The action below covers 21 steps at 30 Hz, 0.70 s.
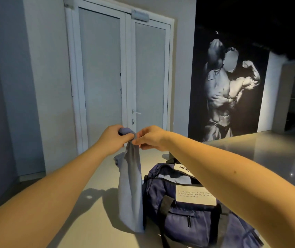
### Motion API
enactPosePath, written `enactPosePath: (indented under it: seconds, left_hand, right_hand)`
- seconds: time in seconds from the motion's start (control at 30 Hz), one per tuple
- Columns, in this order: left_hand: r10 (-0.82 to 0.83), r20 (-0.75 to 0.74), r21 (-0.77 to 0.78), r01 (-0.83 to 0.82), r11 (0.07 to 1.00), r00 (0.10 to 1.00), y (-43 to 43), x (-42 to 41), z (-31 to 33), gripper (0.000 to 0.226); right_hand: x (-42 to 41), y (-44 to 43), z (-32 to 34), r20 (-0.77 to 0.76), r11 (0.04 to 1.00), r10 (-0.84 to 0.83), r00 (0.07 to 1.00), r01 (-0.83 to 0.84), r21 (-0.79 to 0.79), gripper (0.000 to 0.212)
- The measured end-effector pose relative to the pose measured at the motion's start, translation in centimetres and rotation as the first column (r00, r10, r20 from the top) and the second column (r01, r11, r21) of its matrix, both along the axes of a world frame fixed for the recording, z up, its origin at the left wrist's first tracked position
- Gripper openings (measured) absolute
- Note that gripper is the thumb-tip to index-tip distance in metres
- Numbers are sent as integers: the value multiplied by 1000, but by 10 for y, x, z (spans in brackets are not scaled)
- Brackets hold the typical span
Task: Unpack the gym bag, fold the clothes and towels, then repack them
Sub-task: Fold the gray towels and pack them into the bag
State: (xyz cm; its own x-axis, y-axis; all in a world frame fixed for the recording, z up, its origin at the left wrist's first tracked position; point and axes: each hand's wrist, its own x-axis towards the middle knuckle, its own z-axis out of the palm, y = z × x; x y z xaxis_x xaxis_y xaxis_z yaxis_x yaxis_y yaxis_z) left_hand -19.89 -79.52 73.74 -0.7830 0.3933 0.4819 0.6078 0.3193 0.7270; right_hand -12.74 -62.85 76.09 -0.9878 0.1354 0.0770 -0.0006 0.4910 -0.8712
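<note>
L grip (113, 138) is clenched round the bunched top of a grey-blue cloth (130, 190), fingers curled over the wad. R grip (150, 138) is right beside it, thumb & fingertips pinching the same top edge. Both arms are stretched fwd, the grips almost touching.

The cloth hangs straight down in a long narrow drape. Its lower end reaches the pale glossy surface (93, 203) just left of the gym bag (184, 221), touching or nearly touching the bag's side. Can't tell if it's a towel or a garment.

The gym bag is navy and sits on that surface below the R forearm, top open w/ paler fabric showing inside. It has a white text label (195, 195) on the side and a zip pocket under that. More dark blue fabric (240, 230) lies at the bag's right, partly hidden by the arm.

Behind: white double door (118, 77) w/ frosted panels, and a b/w bodybuilder mural (231, 90) on the dark wall to the right.
</note>
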Motion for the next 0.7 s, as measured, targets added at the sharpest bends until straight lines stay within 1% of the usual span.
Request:
enactPosePath:
  seconds: [0.07, 0.1, 0.13, 0.2, 0.27, 0.33, 0.47, 0.5, 0.57, 0.63, 0.67, 0.7]
  left_hand:
    - [24, -19, -16, -24, 1000, 1000, -5, 3, -2, 24]
    - [41, -30, -23, -42, 999, 999, -8, 3, -3, 24]
    - [62, -44, -34, -64, 997, 997, -12, 4, -3, 21]
    - [117, -86, -46, -121, 992, 989, -20, 5, 1, 23]
    - [178, -139, -41, -185, 982, 974, -29, 3, 7, 23]
    - [202, -182, -41, -212, 976, 962, -40, 3, 16, 20]
    - [258, -227, -57, -277, 959, 939, -66, 2, 31, 20]
    - [287, -234, -62, -309, 949, 929, -72, 3, 34, 20]
    - [323, -231, -63, -346, 936, 918, -82, 4, 36, 22]
    - [300, -219, -87, -325, 942, 929, -89, 7, 34, 25]
    - [272, -212, -117, -301, 946, 939, -91, 9, 30, 26]
    - [241, -202, -150, -273, 950, 949, -92, 11, 24, 27]
  right_hand:
    - [3, 3, -5, -4, 997, -5, 1000, 6, 76, 26]
    - [5, 5, -7, 7, 997, 15, 1000, -15, 81, 23]
    - [7, 6, -8, 26, 997, 47, 999, -49, 63, 20]
    - [8, 8, -10, 69, 990, 140, 988, -141, 9, 17]
    - [6, 6, -12, 122, 970, 245, 962, -243, -31, 13]
    - [1, 6, -16, 173, 951, 308, 936, -303, -54, 11]
    - [-7, 6, -23, 212, 958, 277, 937, -287, 15, 32]
    - [-10, 6, -24, 214, 960, 264, 940, -278, 38, 30]
    - [-14, 4, -27, 205, 957, 234, 950, -262, 121, 18]
    - [-18, -3, -29, 160, 952, 199, 967, -229, 202, 14]
    - [-18, -10, -30, 115, 958, 196, 974, -215, 191, 20]
    - [-18, -18, -32, 59, 968, 207, 977, -213, 134, 30]
